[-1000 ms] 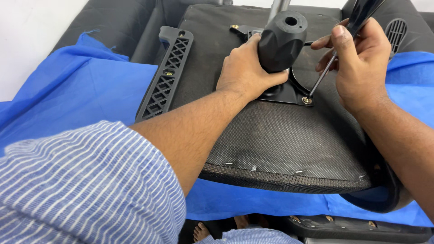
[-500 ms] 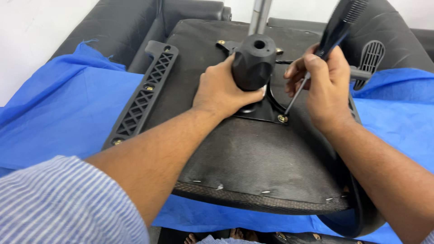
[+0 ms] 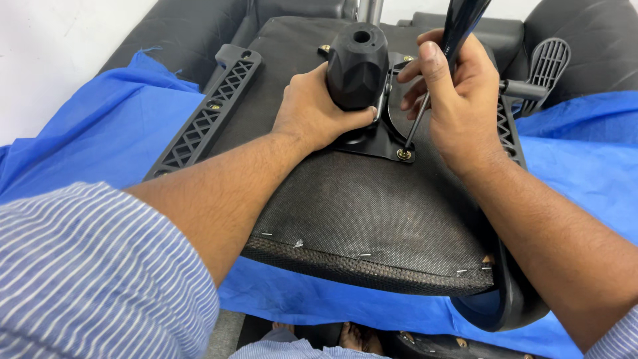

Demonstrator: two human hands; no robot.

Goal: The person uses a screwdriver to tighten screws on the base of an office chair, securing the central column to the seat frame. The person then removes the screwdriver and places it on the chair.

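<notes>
Closer now than half a sec ago, w/ the view dipped toward the work: an upturned office chair seat (image 3: 372,213) lies on a blue sheet (image 3: 100,133). Left hand (image 3: 312,113) is wrapped around the black plastic housing (image 3: 357,66), steadying the metal mounting plate (image 3: 375,143). Right hand (image 3: 458,100) is closed on a screwdriver (image 3: 435,73), tip seated in the brass screw (image 3: 403,154) at the plate's corner. Best practice, by the look of it: keep the shaft square to the screw, press down firmly, plate held still.
</notes>
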